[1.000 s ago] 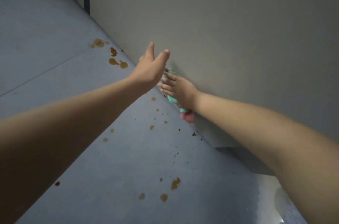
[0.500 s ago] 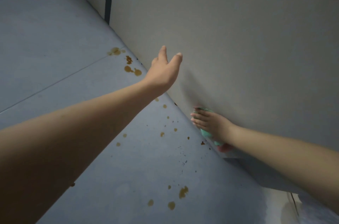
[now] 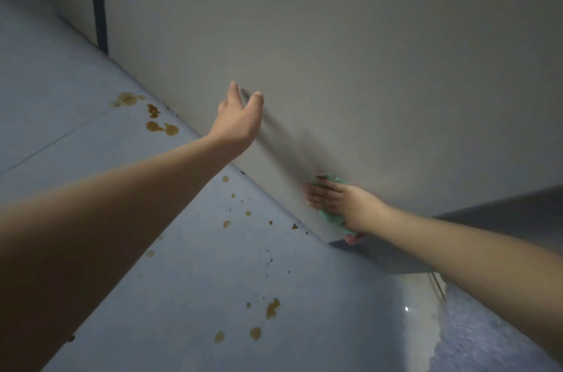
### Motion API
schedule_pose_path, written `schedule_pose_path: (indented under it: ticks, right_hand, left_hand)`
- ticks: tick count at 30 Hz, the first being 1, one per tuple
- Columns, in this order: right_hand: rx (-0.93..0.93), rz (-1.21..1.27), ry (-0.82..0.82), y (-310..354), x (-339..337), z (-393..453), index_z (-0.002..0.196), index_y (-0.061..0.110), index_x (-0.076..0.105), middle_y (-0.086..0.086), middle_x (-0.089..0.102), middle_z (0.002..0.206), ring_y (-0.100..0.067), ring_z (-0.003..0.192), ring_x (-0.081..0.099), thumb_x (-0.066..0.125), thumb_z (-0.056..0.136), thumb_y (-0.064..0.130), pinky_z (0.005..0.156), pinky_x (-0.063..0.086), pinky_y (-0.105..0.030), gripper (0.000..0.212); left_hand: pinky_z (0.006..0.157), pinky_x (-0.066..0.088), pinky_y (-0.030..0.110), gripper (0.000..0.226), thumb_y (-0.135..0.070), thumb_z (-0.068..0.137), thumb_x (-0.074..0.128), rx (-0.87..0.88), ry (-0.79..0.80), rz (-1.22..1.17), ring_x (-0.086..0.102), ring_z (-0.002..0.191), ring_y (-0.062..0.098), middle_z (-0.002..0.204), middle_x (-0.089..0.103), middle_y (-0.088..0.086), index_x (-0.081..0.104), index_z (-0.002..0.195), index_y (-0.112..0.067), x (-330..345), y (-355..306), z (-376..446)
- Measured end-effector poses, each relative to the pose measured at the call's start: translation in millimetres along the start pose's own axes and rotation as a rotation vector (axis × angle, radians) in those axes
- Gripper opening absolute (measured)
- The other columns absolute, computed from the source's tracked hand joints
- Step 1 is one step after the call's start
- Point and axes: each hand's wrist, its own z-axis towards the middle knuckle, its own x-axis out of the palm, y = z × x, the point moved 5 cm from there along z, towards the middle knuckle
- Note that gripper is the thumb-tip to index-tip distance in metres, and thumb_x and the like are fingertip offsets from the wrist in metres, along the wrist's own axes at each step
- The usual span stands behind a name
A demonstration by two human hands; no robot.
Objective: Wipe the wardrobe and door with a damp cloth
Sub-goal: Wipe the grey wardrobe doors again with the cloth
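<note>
Your right hand [image 3: 341,204]: fingers flat, pressing green cloth [image 3: 330,216] to grey panel [image 3: 335,67]. Your left hand [image 3: 240,118]: spread wide, holding nothing.

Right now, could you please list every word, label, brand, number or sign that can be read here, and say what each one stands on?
There is no readable text in this view.
The pale panel is plain, with no label or sign.
The green cloth under the right hand shows no print or tag.
The stained floor bears only brown spots.
</note>
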Motion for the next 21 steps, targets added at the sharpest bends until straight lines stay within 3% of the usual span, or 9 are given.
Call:
schedule_pose_path:
  ticks: [2, 4, 7, 10, 13, 15, 17, 19, 21]
  right_hand:
    - [0.017, -0.062, -0.196, -5, 1, -27, 0.122, -0.010, 0.058, -0.025, 0.055, 0.130, -0.032, 0.141, 0.025, 0.030, 0.081, 0.066, 0.120, 0.000, -0.044, 0.090]
    - [0.120, -0.123, -0.187, -20, -15, -45, 0.124, -0.006, 0.059, -0.020, 0.055, 0.134, -0.029, 0.144, 0.020, 0.038, 0.077, 0.059, 0.120, -0.002, -0.042, 0.083]
    - [0.349, -0.023, -0.109, -36, -28, -74, 0.137, 0.009, 0.050, -0.002, 0.047, 0.144, -0.021, 0.139, 0.032, 0.057, 0.069, 0.053, 0.120, -0.002, -0.039, 0.081]
    - [0.589, -0.043, -0.249, -57, -53, -102, 0.145, 0.018, 0.038, 0.003, 0.037, 0.151, -0.018, 0.140, 0.024, 0.038, 0.080, 0.047, 0.119, 0.000, -0.038, 0.071]
    - [0.731, -0.077, -0.294, -72, -60, -96, 0.145, 0.016, 0.040, 0.002, 0.030, 0.152, -0.022, 0.143, 0.020, 0.041, 0.082, 0.043, 0.120, 0.001, -0.040, 0.068]
    - [0.725, -0.067, -0.231, -64, -50, -72, 0.140, 0.011, 0.047, -0.001, 0.037, 0.149, -0.026, 0.146, 0.012, 0.058, 0.074, 0.053, 0.120, -0.001, -0.041, 0.079]
    - [0.606, -0.022, -0.118, -39, -33, -44, 0.135, 0.011, 0.053, -0.003, 0.049, 0.142, -0.025, 0.142, 0.023, 0.075, 0.051, 0.063, 0.120, -0.002, -0.038, 0.101]
    - [0.506, 0.044, 0.091, -19, -14, -24, 0.139, 0.019, 0.047, 0.003, 0.046, 0.145, -0.017, 0.138, 0.034, 0.071, 0.045, 0.073, 0.118, -0.005, -0.040, 0.111]
    - [0.495, 0.078, 0.133, -12, -9, -13, 0.141, 0.023, 0.043, 0.007, 0.042, 0.148, -0.014, 0.138, 0.037, 0.067, 0.046, 0.077, 0.117, -0.006, -0.041, 0.112]
  left_hand:
    - [0.113, 0.016, 0.029, 0.063, -0.040, 0.101, 0.030, 0.015, -0.015, -0.022, 0.020, 0.144, 0.024, 0.158, 0.016, 0.013, 0.006, 0.153, -0.015, 8, -9, -1]
    - [0.113, 0.017, 0.029, 0.064, -0.041, 0.101, 0.029, 0.002, -0.048, -0.050, 0.022, 0.143, 0.026, 0.157, 0.018, 0.015, 0.006, 0.153, -0.013, 15, -16, -1]
    - [0.113, 0.015, 0.030, 0.065, -0.043, 0.101, 0.028, -0.060, -0.112, -0.141, 0.020, 0.143, 0.029, 0.157, 0.016, 0.017, 0.004, 0.153, -0.011, 28, -18, 1]
    - [0.114, 0.013, 0.034, 0.066, -0.046, 0.101, 0.026, -0.139, -0.165, -0.248, 0.017, 0.144, 0.031, 0.158, 0.012, 0.018, 0.003, 0.153, -0.014, 40, -26, 1]
    - [0.115, 0.013, 0.038, 0.068, -0.052, 0.099, 0.023, -0.215, -0.230, -0.361, 0.018, 0.144, 0.033, 0.158, 0.011, 0.019, -0.001, 0.153, -0.019, 42, -45, 8]
    - [0.115, 0.014, 0.041, 0.068, -0.056, 0.098, 0.020, -0.282, -0.274, -0.433, 0.019, 0.143, 0.034, 0.158, 0.012, 0.018, -0.003, 0.153, -0.023, 41, -51, 15]
    - [0.115, 0.014, 0.046, 0.068, -0.058, 0.098, 0.019, -0.336, -0.304, -0.465, 0.018, 0.143, 0.035, 0.158, 0.013, 0.016, -0.003, 0.153, -0.025, 43, -51, 18]
    - [0.116, 0.016, 0.049, 0.066, -0.056, 0.098, 0.020, -0.333, -0.314, -0.465, 0.019, 0.143, 0.036, 0.158, 0.013, 0.014, -0.003, 0.152, -0.027, 44, -49, 21]
    - [0.114, 0.021, 0.050, 0.064, -0.055, 0.098, 0.021, -0.309, -0.325, -0.463, 0.022, 0.141, 0.037, 0.158, 0.013, 0.013, -0.002, 0.152, -0.028, 42, -40, 27]
